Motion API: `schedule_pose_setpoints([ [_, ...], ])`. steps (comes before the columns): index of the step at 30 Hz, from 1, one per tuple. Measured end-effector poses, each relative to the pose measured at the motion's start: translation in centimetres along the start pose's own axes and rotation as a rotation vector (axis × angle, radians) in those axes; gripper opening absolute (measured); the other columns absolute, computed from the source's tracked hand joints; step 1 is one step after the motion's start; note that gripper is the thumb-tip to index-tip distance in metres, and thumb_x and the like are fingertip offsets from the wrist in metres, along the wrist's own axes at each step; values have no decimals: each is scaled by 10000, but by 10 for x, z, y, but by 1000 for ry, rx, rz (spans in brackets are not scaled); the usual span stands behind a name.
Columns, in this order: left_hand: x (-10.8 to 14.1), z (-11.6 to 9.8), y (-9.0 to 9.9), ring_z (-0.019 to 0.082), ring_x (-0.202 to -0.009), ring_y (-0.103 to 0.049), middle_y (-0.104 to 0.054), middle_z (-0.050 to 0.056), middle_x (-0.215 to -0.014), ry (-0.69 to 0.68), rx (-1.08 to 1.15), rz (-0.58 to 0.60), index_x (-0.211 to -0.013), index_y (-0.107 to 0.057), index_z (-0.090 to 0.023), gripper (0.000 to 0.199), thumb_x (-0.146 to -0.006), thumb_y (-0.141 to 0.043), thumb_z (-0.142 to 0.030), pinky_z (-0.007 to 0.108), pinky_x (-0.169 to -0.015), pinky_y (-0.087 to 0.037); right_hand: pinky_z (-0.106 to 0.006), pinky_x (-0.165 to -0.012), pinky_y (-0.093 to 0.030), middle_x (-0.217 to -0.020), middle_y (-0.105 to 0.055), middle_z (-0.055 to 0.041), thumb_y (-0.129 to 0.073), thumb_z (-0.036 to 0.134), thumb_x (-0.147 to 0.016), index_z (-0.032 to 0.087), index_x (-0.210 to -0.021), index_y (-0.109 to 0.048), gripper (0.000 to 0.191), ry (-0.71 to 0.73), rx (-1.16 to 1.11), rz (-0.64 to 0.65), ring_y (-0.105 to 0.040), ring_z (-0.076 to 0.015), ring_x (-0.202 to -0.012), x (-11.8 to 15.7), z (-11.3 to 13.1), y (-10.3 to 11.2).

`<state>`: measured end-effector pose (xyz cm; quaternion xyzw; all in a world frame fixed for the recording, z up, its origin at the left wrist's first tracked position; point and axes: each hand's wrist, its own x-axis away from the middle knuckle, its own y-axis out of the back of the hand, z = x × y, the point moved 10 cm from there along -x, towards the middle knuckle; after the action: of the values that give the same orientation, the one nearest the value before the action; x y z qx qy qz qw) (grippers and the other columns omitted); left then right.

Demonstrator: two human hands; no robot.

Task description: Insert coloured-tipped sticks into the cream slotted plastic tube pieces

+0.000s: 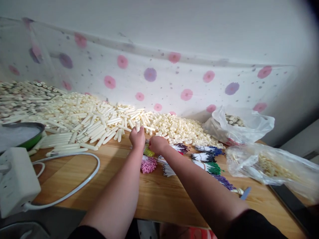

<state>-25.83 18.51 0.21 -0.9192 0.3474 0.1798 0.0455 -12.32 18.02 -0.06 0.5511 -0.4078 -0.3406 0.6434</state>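
Note:
My left hand [138,137] is closed around a small cream slotted plastic tube [138,126], its end standing up above the fingers. Close beside it, my right hand [159,145] is curled over the bundles, fingertips pointing down and mostly hidden; what it grips cannot be made out. Below the hands lie bundles of thin white sticks like pen refills, with yellow tips [149,151] and pink tips [149,165]. To the right are banded bundles with blue [217,151], black [203,156], green [214,168] and purple [223,181] tips.
Behind the hands are heaps of long cream tubes [97,126] and short slotted pieces [181,127]. Plastic bags [271,164] of parts and a blue blade [245,193] lie right. A power strip [18,181], its white cable [96,169] and a green-rimmed pan [32,139] occupy the left.

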Motion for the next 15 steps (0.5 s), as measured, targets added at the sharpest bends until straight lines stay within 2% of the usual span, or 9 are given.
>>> schedule_pose_setpoints([
  [5,-1,1,-4,264,-811,-634,-694,81,-791,32,-116,22,-832,-668,-176,288,-743,-540,-418,339,-750,-474,-401,-827,-518,-1104,-610,-73,-540,320,-906,137,-1098,-579,268,7,32,-34,-608,-191,-969,5,10,5],
  [9,1,-3,-4,288,-817,-626,-679,89,-763,43,-189,50,-795,-655,-189,243,-733,-554,-401,365,-760,-466,-397,-780,-518,-1106,-628,-134,-499,199,-901,123,-1083,-596,219,48,54,-125,-627,-247,-979,18,15,13],
  [11,2,-9,-2,291,-828,-621,-674,91,-775,41,-207,74,-807,-647,-192,237,-741,-545,-396,368,-762,-458,-391,-741,-512,-1067,-644,-170,-487,131,-865,119,-1075,-597,237,63,54,-183,-643,-276,-946,29,5,21],
  [13,6,-18,-5,280,-831,-617,-669,85,-782,31,-207,127,-833,-639,-192,235,-753,-530,-384,357,-755,-452,-367,-708,-499,-983,-664,-165,-484,107,-844,123,-1034,-604,225,79,41,-240,-655,-266,-877,42,-14,29],
  [15,16,-29,-19,255,-782,-617,-663,61,-743,10,-177,262,-834,-639,-184,232,-753,-534,-375,331,-712,-454,-322,-684,-479,-900,-665,-129,-469,118,-860,136,-947,-616,172,102,9,-298,-646,-224,-799,59,-38,37],
])
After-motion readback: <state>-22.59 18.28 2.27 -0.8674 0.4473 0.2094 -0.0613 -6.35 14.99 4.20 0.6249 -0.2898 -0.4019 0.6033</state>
